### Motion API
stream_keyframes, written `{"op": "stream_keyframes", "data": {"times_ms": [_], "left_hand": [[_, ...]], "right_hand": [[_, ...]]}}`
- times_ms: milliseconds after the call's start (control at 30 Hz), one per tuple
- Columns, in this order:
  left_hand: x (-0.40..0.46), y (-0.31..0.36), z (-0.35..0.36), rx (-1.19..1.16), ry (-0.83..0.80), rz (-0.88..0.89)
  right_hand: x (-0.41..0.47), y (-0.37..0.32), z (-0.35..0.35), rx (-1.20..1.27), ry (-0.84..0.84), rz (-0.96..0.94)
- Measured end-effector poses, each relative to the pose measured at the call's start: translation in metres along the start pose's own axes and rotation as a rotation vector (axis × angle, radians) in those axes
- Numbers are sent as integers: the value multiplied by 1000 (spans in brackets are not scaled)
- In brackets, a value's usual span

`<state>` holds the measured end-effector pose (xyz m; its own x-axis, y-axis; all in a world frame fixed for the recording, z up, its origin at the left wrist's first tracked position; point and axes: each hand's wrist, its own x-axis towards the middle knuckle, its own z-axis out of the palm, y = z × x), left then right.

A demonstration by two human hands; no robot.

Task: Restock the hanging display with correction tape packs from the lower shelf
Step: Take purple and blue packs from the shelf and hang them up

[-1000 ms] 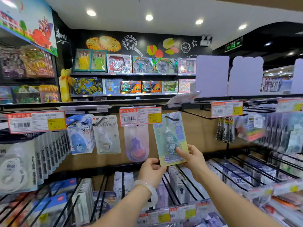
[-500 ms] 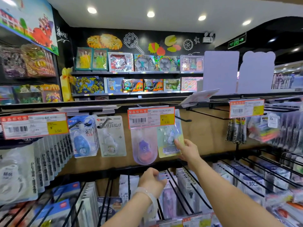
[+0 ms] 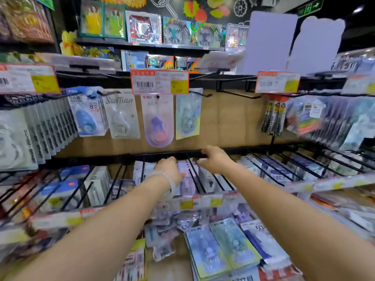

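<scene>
Left hand (image 3: 171,169): reached into the wire-divided shelf (image 3: 203,154) below the hanging display, fingers curled down among the packs; whether a pack is gripped cannot be told, motion blur. A pale bracelet (image 3: 169,180) is worn on that wrist.

Right hand (image 3: 215,160): placed just beside the left, at the back rail of the same shelf, fingers bent, thumb side toward the rail. Grip state also cannot be told; nothing is seen plainly held.

Green correction tape pack (image 3: 188,114): hung on the display hook (image 3: 200,94), directly above and between both hands, apart from them. Long axis is vertical, hang-hole end up, printed face turned outward, card tilted slightly to the left at the bottom.

Beside it to the left, on the same row, a clear pack with a purple-and-orange dispenser (image 3: 157,122) is hung, then a white pack (image 3: 121,116) and a blue pack (image 3: 87,114), all upright. A price tag (image 3: 160,82) is clipped above the clear pack.

More green and blue card packs (image 3: 221,248) are laid on the lower shelf, near its front edge, under the right forearm; long axes run roughly front to back, faces up.
</scene>
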<state>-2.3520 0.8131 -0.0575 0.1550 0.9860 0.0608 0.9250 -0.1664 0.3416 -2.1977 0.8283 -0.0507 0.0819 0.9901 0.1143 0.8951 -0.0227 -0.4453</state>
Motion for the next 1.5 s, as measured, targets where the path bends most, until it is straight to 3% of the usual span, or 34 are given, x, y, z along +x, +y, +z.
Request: {"op": "stream_keyframes", "data": {"times_ms": [167,367,500,633,800,967,1100,1233,1500], "left_hand": [[-46,9,5,354,2,58],[-102,18,25,529,-25,43],[-127,6,55,506,56,-4],[-150,-7,94,484,83,37],[-170,-12,142,455,-96,-41],[-154,-13,179,428,-283,-51],[-123,-12,201,309,-371,-108],[-87,-5,225,50,-424,-281],[-46,1,258,-355,-388,-525]], "right_hand": [[-53,10,-5,-283,-57,-169],[-95,28,3,-240,47,-343],[-130,40,19,-156,80,-471],[-156,64,52,-143,-34,-521],[-160,113,93,-204,-255,-307],[-150,152,118,-207,-375,-131],[-135,177,136,-198,-394,-11],[-116,192,147,-151,-349,159],[-85,214,162,-97,-329,323]]}}
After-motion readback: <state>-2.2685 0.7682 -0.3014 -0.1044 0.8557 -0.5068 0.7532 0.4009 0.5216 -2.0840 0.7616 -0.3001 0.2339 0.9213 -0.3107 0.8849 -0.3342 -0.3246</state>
